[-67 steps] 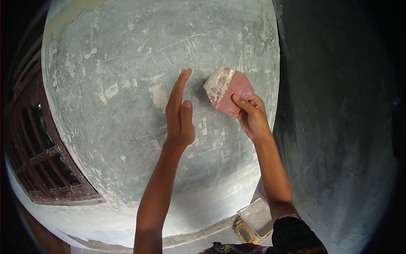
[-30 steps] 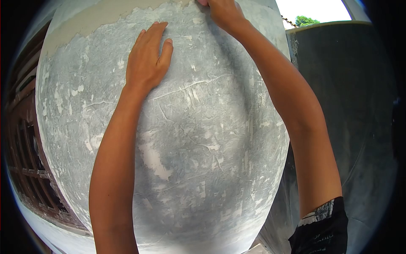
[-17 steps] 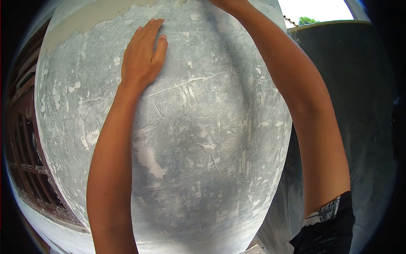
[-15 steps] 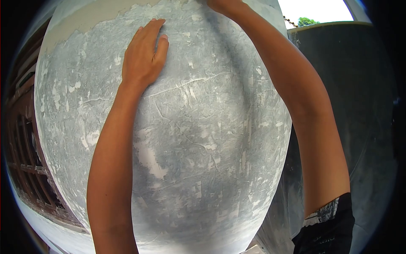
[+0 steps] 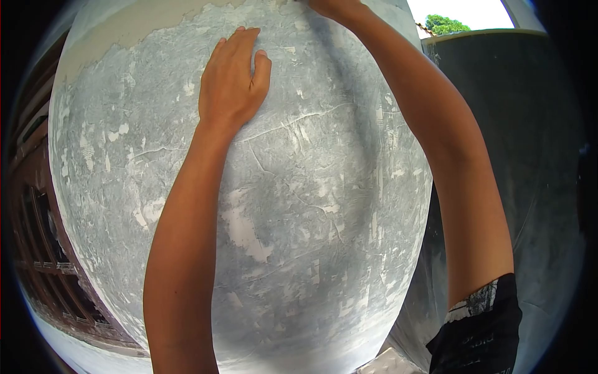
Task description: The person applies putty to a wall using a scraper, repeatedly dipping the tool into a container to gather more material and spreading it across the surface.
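A grey plastered wall [image 5: 293, 206], with pale worn patches and thin raised lines, fills the middle of the head view. My left hand [image 5: 233, 78] lies against its upper part, fingers stretched upward and thumb apart, holding nothing. Up at the top edge, only the wrist and part of my right hand [image 5: 333, 7] show. Its fingers are cut off by the frame, so whatever they may hold is hidden. A beige smoother band [image 5: 134, 28] of the wall runs along the upper left, above my left hand.
Brown slatted woodwork [image 5: 47, 230] stands along the left side. To the right rises a dark panel or wall [image 5: 517, 124], with a green tree [image 5: 445, 25] and bright sky above it. A pale block-like object [image 5: 389, 361] sits at the bottom right of the wall.
My left hand and forearm have shifted to the right in the view, the hand still flat against the wall. My right hand stays near the top edge, almost in the same place.
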A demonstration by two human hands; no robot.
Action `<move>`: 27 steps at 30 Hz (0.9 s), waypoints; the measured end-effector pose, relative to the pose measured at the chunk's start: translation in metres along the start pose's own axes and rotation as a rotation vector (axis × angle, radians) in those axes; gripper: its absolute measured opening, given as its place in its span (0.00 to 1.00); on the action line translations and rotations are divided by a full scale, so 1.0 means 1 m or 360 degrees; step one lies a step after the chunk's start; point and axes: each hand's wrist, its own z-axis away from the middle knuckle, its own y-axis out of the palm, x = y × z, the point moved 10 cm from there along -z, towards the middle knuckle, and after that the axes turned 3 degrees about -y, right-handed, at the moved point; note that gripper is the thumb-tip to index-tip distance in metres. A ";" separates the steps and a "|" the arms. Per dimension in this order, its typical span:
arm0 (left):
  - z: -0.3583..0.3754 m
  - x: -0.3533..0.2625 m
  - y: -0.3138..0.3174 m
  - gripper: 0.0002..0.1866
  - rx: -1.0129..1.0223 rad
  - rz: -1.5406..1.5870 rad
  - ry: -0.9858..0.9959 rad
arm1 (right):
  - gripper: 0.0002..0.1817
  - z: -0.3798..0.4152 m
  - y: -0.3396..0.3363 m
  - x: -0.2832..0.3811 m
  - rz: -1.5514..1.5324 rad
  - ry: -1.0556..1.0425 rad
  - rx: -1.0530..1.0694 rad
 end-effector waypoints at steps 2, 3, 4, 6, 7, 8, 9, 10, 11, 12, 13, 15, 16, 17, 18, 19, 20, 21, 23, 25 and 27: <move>-0.001 -0.001 -0.003 0.23 -0.0064 0.0013 0.0013 | 0.08 0.012 -0.004 0.033 -0.0045 -0.0143 0.0095; 0.000 -0.001 -0.006 0.23 -0.0121 0.0027 0.0017 | 0.08 0.026 -0.012 0.064 -0.0096 -0.0285 0.0200; -0.001 -0.001 -0.006 0.23 -0.0121 0.0035 0.0017 | 0.08 0.040 -0.027 0.081 -0.0112 -0.0185 0.0240; 0.000 0.000 -0.005 0.22 -0.0106 0.0094 0.0000 | 0.08 0.048 -0.041 0.084 -0.0191 -0.0101 0.0194; 0.000 0.000 -0.005 0.22 -0.0112 0.0099 -0.0001 | 0.08 0.044 -0.053 0.081 -0.0222 -0.0113 0.0158; 0.001 0.001 -0.006 0.22 -0.0132 0.0081 -0.0003 | 0.08 0.036 -0.058 0.064 -0.0218 0.0009 0.0090; 0.001 0.000 -0.006 0.22 -0.0143 0.0064 -0.0001 | 0.09 0.027 -0.059 0.041 -0.0216 0.0141 0.0022; 0.001 0.000 -0.007 0.22 -0.0150 0.0061 0.0004 | 0.09 0.016 -0.053 0.018 -0.0180 0.0200 -0.0019; 0.001 0.000 -0.007 0.22 -0.0146 0.0055 0.0008 | 0.09 0.009 -0.039 -0.005 -0.0179 0.0203 -0.0025; 0.001 -0.001 -0.006 0.22 -0.0137 0.0048 0.0015 | 0.09 0.007 -0.022 -0.031 -0.0078 0.0235 -0.0019; 0.000 -0.001 -0.006 0.22 -0.0139 0.0046 0.0024 | 0.09 0.005 -0.023 -0.035 0.0022 0.0258 -0.0018; 0.001 -0.001 -0.006 0.22 -0.0138 0.0054 0.0019 | 0.10 0.020 -0.018 -0.026 0.0007 0.0264 0.0160; 0.002 -0.001 -0.007 0.22 -0.0141 0.0056 0.0015 | 0.11 0.030 -0.021 -0.008 -0.0061 0.0236 0.0228; 0.002 0.000 -0.004 0.23 -0.0071 0.0047 -0.0009 | 0.12 0.041 -0.024 0.008 -0.0130 0.0211 0.0298; 0.002 0.001 -0.001 0.23 -0.0010 0.0037 -0.0030 | 0.09 0.056 -0.022 0.018 0.0060 0.0114 0.0387; 0.001 0.002 -0.002 0.23 -0.0023 0.0035 -0.0032 | 0.08 0.070 -0.021 0.028 0.0250 0.0011 0.0473; 0.001 0.000 -0.002 0.23 -0.0019 0.0023 -0.0012 | 0.08 0.078 -0.038 0.046 0.0136 -0.0003 0.0501; 0.001 -0.001 0.000 0.23 -0.0013 0.0012 0.0009 | 0.07 0.079 -0.052 0.060 0.0022 -0.0015 0.0531; 0.002 -0.004 0.000 0.23 -0.0063 -0.0009 0.0036 | 0.09 0.060 -0.048 0.034 -0.0052 0.0152 0.0441; 0.002 -0.006 -0.004 0.23 -0.0118 -0.0033 0.0056 | 0.12 0.035 -0.028 -0.003 -0.0125 0.0311 0.0353; 0.002 -0.005 -0.004 0.23 -0.0107 -0.0047 0.0035 | 0.10 0.016 -0.023 -0.030 -0.0052 0.0404 0.0057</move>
